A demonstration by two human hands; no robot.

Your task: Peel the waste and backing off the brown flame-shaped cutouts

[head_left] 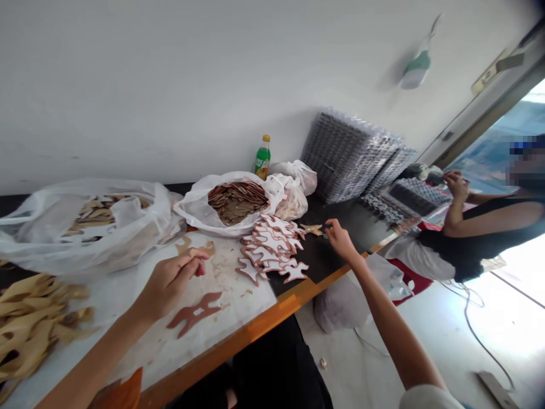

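Observation:
My left hand (172, 284) is closed in a pinch over the white-covered table; whatever its fingertips may hold is too small to tell. Just behind it shows a tan, curvy cut-out (184, 246), partly hidden by the fingers. A brown cut-out of similar wavy shape (196, 313) lies flat in front of that hand, with a small pale mark at its middle. On the right, my right hand (339, 241) has its fingers pinched together beside a small tan piece (312, 229). Between the hands sits an overlapping pile of white cut-outs with brown edges (272, 247).
An open white bag (191, 207) holds stacked brown pieces; a larger bag (38, 221) stands left. Tan scraps (29, 324) heap at the near left. A green bottle (263, 159) and stacked plastic trays (349, 156) stand behind. Another person (481, 227) sits at the right.

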